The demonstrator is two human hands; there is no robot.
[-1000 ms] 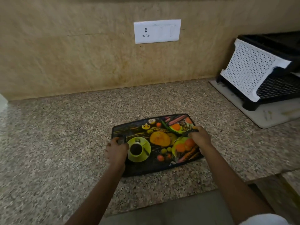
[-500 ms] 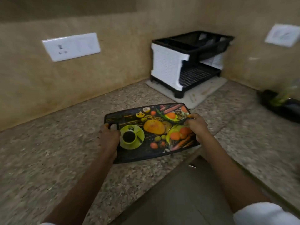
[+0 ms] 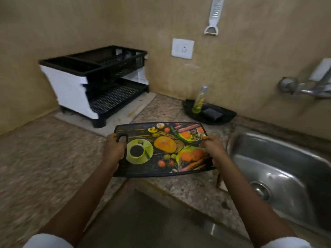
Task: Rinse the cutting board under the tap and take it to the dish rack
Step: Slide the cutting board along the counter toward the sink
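A: Item?
B: Cutting board (image 3: 166,149): flat, thin, rounded rectangle, glossy black, printed with fruit, vegetables and a coffee cup; handle slot at left end.
A: Orientation?
B: Long axis left to right, printed face up, held above speckled granite countertop (image 3: 188,192), just left of steel sink (image 3: 286,158).
A: Grip?
B: Left hand (image 3: 114,149) curled round handle end, right hand (image 3: 214,149) clamped on right short edge; board spanning between both.

wall socket (image 3: 182,48), hanging peeler (image 3: 214,15), bottle (image 3: 199,100), black tray (image 3: 229,114)
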